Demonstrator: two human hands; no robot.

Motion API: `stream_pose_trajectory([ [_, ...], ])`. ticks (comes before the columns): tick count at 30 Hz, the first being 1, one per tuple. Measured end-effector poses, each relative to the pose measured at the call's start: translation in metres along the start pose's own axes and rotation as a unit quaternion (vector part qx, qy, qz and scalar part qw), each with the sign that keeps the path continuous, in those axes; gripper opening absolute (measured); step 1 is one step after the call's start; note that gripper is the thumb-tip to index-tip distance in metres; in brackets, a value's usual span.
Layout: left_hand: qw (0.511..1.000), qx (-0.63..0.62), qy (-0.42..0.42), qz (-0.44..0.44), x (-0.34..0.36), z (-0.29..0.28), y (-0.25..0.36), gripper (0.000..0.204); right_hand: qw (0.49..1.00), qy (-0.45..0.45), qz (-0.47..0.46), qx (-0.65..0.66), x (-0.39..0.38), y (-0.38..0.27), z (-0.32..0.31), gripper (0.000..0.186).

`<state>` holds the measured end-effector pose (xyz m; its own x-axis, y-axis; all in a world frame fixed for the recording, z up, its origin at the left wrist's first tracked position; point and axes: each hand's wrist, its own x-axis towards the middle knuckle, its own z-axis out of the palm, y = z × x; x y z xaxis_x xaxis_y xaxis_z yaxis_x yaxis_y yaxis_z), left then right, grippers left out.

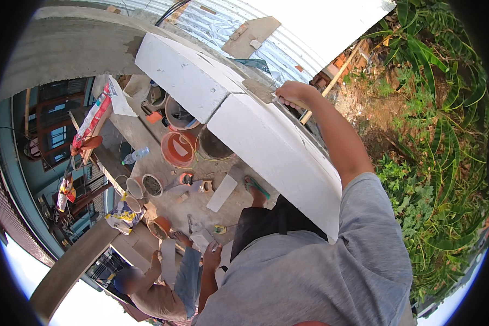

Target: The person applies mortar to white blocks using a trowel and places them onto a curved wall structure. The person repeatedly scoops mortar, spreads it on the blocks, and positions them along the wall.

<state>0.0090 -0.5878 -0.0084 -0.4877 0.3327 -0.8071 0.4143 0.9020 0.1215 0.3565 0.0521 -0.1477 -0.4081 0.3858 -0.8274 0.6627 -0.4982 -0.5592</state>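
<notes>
White blocks (277,146) form the wall top where the right hand (292,92) grips a trowel handle (288,100); left hand unseen.

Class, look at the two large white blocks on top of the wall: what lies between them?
In the head view, a grey mortar joint lies between the upper block and the lower block; the right hand holds a tool at it.

Orange bucket (177,148) and grey bucket (214,145) on concrete floor (163,204) below, clear plastic bottle (135,156) near them, second person (165,282) crouched at lower left, green plants (445,163) at right, corrugated metal sheet (288,51) above.
</notes>
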Motion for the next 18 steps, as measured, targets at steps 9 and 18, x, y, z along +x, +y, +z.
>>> stream_pose_trajectory([
  [9,0.999,0.034,-0.017,0.019,-0.032,0.002,-0.02,0.065,0.997,-0.08,0.015,0.009,0.074,-0.073,-0.009,0.028],
  [18,0.997,-0.017,0.01,-0.072,-0.049,0.013,-0.016,0.064,0.997,-0.067,-0.033,0.014,0.13,-0.158,-0.014,0.027],
])
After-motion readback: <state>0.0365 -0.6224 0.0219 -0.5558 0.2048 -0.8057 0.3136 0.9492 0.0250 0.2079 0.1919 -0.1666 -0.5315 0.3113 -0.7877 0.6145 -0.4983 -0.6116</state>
